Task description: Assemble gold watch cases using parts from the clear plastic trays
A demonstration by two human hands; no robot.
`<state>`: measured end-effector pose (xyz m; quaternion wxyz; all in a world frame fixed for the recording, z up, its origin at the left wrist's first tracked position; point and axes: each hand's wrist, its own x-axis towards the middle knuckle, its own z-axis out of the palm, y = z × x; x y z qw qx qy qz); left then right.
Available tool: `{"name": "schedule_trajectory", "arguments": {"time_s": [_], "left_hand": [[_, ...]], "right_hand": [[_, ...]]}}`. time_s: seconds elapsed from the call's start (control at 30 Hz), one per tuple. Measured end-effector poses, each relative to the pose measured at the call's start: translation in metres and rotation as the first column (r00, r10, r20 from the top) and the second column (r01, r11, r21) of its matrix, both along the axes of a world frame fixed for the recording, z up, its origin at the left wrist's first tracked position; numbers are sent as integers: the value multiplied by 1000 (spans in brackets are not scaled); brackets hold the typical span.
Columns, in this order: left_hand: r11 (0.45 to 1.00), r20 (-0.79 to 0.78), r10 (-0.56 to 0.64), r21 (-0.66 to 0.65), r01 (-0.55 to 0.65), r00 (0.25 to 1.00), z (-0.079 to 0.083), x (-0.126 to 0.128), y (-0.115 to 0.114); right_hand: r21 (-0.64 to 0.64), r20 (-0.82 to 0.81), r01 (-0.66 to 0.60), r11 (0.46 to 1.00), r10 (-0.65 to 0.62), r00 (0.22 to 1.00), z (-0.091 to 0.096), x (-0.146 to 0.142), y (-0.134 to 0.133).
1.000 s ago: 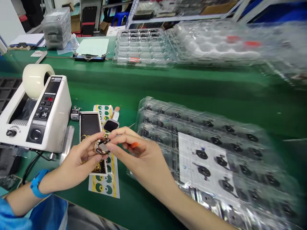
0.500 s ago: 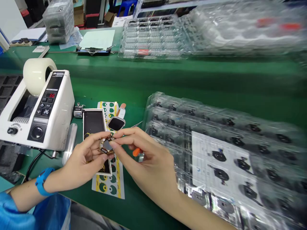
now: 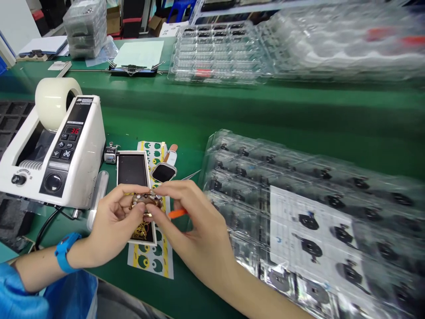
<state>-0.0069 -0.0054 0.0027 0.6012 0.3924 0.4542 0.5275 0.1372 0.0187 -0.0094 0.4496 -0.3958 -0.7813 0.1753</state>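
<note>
Over a white-rimmed black tray point(image 3: 133, 170), my left hand point(image 3: 111, 226) pinches a small round copper-coloured electronic assembly point(image 3: 145, 201) between thumb and fingers. My right hand point(image 3: 202, 230) grips the same assembly from its right side, thumb and fingertips closed on it. The assembly is tilted edge-on, and fingers cover parts of it. An orange stick-like piece point(image 3: 177, 213) shows below my right fingers; whether they hold it I cannot tell. Gold-coloured thin pieces point(image 3: 142, 231) lie in the tray's near end.
A white tape dispenser point(image 3: 71, 150) stands left, near a metal tally counter point(image 3: 110, 153). A square-faced watch point(image 3: 164, 172) lies on a yellow-and-white sticker sheet point(image 3: 151, 266) behind my hands. Clear trays point(image 3: 245, 212) of black parts fill the right. A clipboard point(image 3: 139, 53) lies at the back.
The assembly has turned from showing its grey face to edge-on. Both hands still hold it. The orange piece has shifted left. The whole view has moved slightly.
</note>
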Motion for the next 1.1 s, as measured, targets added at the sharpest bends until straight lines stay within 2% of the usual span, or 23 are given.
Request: {"name": "schedule_trajectory", "arguments": {"time_s": [0.1, 0.2, 0.33, 0.43, 0.47, 0.53, 0.6, 0.67, 0.7, 0.73, 0.77, 0.9, 1.0, 1.1], "left_hand": [[1000, -23, -11, 7, 11, 1000, -1, -1, 0], [999, -78, -40, -5, 40, 996, -3, -2, 0], [993, -284, -94, 39, 109, 954, -4, -7, 3], [975, -498, -24, 181, 131, 867, -2, -13, 7], [965, -538, 24, 233, 121, 842, 0, -14, 8], [960, -543, 90, 272, 74, 835, 2, -17, 9], [984, -444, 61, 175, 20, 894, 4, -17, 10], [999, -265, -31, 3, 33, 964, 4, -16, 10], [996, -167, -69, -67, 58, 984, 4, -15, 10], [989, -82, -100, -118, 90, 992, 3, -13, 9], [982, -13, -121, -149, 118, 993, 3, -12, 9], [966, 141, -154, -188, 179, 978, 2, -8, 3], [963, 180, -154, -191, 188, 972, 1, -6, -2], [973, 121, -149, -161, 167, 981, -2, -5, -7]], "right_hand": [[-183, -32, -92, 979, 88, 996, 6, 3, 2], [-209, -30, -124, 970, 121, 992, 7, 3, 6], [-97, 59, -98, 990, 104, 993, 4, 3, 9], [133, 136, -27, 991, 9, 991, 6, 4, 6], [237, 156, 1, 971, -39, 987, 7, 4, 4], [443, 192, 22, 896, -118, 974, 9, 7, -3], [607, 242, -67, 792, -104, 965, 10, 10, -9], [688, 299, -182, 703, -45, 953, 8, 14, -13], [706, 309, -209, 676, -28, 951, 8, 15, -14], [707, 310, -214, 674, -24, 950, 7, 16, -14], [691, 304, -194, 696, -37, 952, 7, 17, -13], [554, 287, -74, 829, -107, 952, 8, 15, -5], [462, 244, -55, 885, -67, 968, 6, 11, 0], [417, 208, -72, 906, -19, 978, 2, 9, 2]]}}
